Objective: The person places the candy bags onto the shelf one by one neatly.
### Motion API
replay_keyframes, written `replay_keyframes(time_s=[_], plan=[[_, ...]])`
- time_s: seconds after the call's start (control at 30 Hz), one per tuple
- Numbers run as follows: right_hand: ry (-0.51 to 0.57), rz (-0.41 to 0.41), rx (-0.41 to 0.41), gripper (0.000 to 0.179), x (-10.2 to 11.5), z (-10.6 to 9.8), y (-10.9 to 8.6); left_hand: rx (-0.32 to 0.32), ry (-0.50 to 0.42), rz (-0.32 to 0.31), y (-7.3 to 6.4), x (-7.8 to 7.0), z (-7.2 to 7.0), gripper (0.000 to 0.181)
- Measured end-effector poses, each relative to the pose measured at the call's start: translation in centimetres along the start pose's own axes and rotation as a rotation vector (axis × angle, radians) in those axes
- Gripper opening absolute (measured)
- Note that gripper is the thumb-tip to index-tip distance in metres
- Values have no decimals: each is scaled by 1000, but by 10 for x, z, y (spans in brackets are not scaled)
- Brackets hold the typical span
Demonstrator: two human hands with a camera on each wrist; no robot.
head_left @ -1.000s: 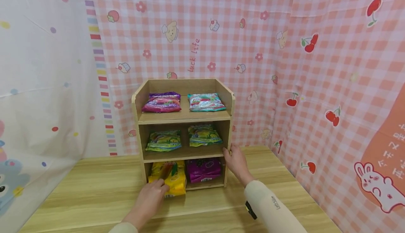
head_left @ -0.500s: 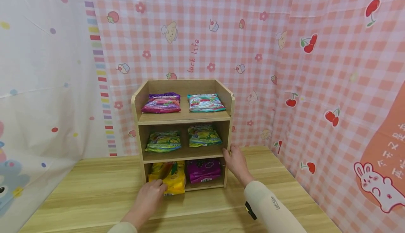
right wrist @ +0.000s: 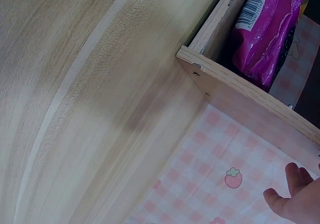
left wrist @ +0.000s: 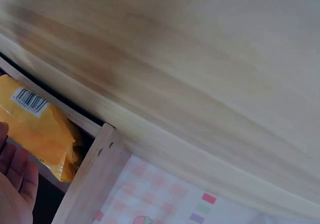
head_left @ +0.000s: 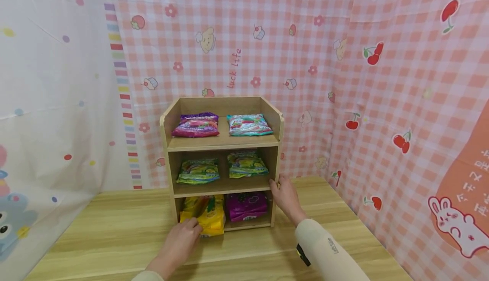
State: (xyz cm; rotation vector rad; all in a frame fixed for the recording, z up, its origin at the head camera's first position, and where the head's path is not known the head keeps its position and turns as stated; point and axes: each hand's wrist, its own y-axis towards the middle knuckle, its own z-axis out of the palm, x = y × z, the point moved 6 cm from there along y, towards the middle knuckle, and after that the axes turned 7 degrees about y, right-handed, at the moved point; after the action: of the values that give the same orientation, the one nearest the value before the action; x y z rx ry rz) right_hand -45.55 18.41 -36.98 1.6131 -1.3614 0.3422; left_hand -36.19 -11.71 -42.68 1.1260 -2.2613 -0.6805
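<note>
A small three-tier wooden shelf (head_left: 223, 148) stands on the table. My left hand (head_left: 179, 240) is at its bottom left compartment, fingers touching the front of a yellow snack bag (head_left: 212, 219). In the left wrist view, the fingers (left wrist: 19, 166) lie slightly bent beside this bag, which shows its barcode. My right hand (head_left: 286, 196) holds the front edge of the shelf's right side panel at the bottom tier. From the right wrist, some of its fingers (right wrist: 295, 179) appear outside that panel; the thumb's contact is hidden there. A purple bag (head_left: 247, 206) lies in the bottom right compartment.
Two green bags, left (head_left: 198, 171) and right (head_left: 247, 165), lie on the middle tier. On top are a purple-pink bag (head_left: 196, 126) and a light blue bag (head_left: 249, 125). Patterned cloth (head_left: 244, 39) hangs behind the wooden table (head_left: 114, 230).
The yellow bag has shifted slightly back into the bottom compartment, with my left hand against it. My right hand stays at the shelf's side. The other bags have not moved.
</note>
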Motion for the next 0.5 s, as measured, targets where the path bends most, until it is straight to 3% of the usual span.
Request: replay_keyframes(time_s=[0.5], plan=[[-10, 18, 9, 29, -3, 2, -1, -38, 16, 61, -8, -3, 0, 16]])
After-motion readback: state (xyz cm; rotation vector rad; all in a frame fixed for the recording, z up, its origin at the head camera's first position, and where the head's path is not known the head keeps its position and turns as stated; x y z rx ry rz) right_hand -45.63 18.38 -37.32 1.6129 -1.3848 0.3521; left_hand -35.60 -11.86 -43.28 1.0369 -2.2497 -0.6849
